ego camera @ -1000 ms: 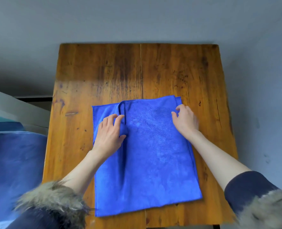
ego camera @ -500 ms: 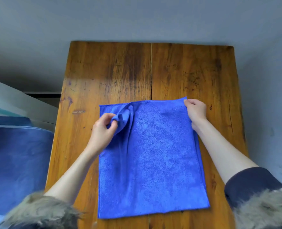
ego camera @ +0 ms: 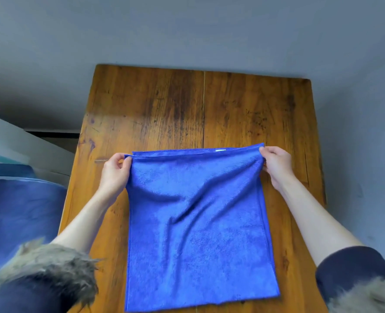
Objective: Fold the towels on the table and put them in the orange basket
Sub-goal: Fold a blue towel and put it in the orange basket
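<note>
Fingers of the left hand [ego camera: 115, 171] pinch the blue towel's [ego camera: 198, 227] far left corner; the right hand [ego camera: 276, 164] pinches its far right corner. Between them the far edge is lifted taut, the near part lying on the wooden table [ego camera: 164, 105].

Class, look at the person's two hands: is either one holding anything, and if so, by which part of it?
Both hold the blue towel. The left hand pinches its far left corner, the right hand its far right corner, lifting that far edge off the wooden table.
</note>
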Demonstrator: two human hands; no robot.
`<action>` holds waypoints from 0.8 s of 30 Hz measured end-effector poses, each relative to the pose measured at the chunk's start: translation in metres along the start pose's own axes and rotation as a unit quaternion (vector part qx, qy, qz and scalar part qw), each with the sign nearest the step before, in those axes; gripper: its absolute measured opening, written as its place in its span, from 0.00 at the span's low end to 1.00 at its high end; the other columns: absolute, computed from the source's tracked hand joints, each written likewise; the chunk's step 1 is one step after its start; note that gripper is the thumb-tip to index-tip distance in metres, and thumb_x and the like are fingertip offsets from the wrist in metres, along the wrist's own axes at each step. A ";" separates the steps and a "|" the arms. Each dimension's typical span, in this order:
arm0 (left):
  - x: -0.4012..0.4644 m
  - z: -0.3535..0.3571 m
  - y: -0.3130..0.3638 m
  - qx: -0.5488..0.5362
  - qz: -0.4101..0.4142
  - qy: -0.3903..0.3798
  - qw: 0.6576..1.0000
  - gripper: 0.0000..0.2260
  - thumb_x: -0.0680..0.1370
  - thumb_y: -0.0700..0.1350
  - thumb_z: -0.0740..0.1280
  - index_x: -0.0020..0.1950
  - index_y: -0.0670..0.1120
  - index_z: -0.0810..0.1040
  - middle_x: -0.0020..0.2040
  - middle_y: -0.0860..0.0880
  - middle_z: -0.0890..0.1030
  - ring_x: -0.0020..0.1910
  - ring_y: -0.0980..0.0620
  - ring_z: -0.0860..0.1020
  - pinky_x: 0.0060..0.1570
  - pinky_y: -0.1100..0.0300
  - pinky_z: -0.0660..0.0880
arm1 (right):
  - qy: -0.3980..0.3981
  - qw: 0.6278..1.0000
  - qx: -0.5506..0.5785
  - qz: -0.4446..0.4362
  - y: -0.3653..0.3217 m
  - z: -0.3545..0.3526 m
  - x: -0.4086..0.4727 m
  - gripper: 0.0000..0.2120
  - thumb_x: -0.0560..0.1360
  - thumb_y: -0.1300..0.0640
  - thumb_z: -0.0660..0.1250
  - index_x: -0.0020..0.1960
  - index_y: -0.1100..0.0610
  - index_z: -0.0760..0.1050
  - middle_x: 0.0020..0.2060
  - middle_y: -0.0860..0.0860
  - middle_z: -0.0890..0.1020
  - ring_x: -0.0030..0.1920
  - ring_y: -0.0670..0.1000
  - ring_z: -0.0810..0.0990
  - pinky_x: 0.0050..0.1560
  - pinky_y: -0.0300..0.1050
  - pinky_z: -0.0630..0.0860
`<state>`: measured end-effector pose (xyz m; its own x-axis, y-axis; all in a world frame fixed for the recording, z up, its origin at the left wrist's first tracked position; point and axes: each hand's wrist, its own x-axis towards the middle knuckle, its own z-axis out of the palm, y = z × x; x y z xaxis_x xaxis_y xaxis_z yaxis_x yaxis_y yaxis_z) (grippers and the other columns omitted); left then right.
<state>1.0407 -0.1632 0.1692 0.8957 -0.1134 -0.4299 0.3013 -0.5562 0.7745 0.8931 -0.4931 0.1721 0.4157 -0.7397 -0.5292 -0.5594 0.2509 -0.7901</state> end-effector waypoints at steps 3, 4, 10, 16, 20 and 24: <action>0.007 0.003 0.002 0.094 0.033 0.033 0.994 0.07 0.79 0.45 0.60 0.50 0.47 0.77 0.43 0.47 0.79 0.41 0.46 0.75 0.43 0.51 0.73 | 0.020 0.994 -0.101 -0.033 0.006 0.009 0.011 0.05 0.77 0.62 0.62 0.46 0.59 0.76 0.44 0.54 0.78 0.47 0.52 0.75 0.45 0.43 0.71; 0.008 0.003 0.003 0.119 0.047 0.038 0.991 0.07 0.78 0.44 0.61 0.51 0.45 0.77 0.43 0.47 0.78 0.41 0.46 0.75 0.44 0.52 0.73 | 0.023 0.988 -0.143 -0.048 0.007 0.010 0.013 0.06 0.77 0.63 0.61 0.51 0.61 0.76 0.45 0.54 0.77 0.48 0.53 0.75 0.45 0.42 0.69; 0.025 0.005 0.002 0.231 0.098 0.001 0.968 0.07 0.76 0.42 0.67 0.52 0.41 0.79 0.56 0.39 0.72 0.55 0.43 0.73 0.59 0.56 0.66 | 0.010 0.947 -0.292 -0.130 0.001 0.013 0.016 0.10 0.76 0.57 0.65 0.55 0.61 0.76 0.53 0.57 0.78 0.55 0.57 0.75 0.51 0.42 0.68; 0.033 0.010 0.013 0.254 0.090 -0.061 0.961 0.02 0.74 0.39 0.68 0.46 0.42 0.78 0.51 0.44 0.72 0.50 0.47 0.71 0.51 0.63 0.64 | -0.072 0.898 -0.398 -0.173 -0.011 0.017 0.017 0.04 0.75 0.62 0.66 0.48 0.61 0.78 0.53 0.56 0.74 0.53 0.54 0.73 0.48 0.35 0.61; 0.034 0.012 0.021 0.241 0.076 -0.077 0.964 0.02 0.73 0.41 0.70 0.43 0.44 0.80 0.41 0.45 0.78 0.42 0.48 0.74 0.41 0.60 0.66 | -0.089 0.902 -0.395 -0.148 -0.015 0.018 0.011 0.04 0.75 0.62 0.65 0.47 0.60 0.78 0.46 0.51 0.75 0.48 0.49 0.71 0.48 0.38 0.63; 0.026 -0.006 0.032 0.128 0.051 -0.075 0.988 0.04 0.74 0.45 0.71 0.43 0.45 0.81 0.33 0.51 0.76 0.29 0.58 0.69 0.26 0.70 0.64 | -0.056 0.940 -0.321 -0.105 -0.025 0.002 0.000 0.02 0.74 0.62 0.67 0.44 0.58 0.79 0.42 0.51 0.79 0.46 0.50 0.74 0.46 0.39 0.66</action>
<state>1.0755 -0.1788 0.1854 0.8525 -0.2905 -0.4346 0.1018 -0.7233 0.6830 0.9087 -0.4985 0.1911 0.6182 -0.6518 -0.4393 -0.7584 -0.3480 -0.5511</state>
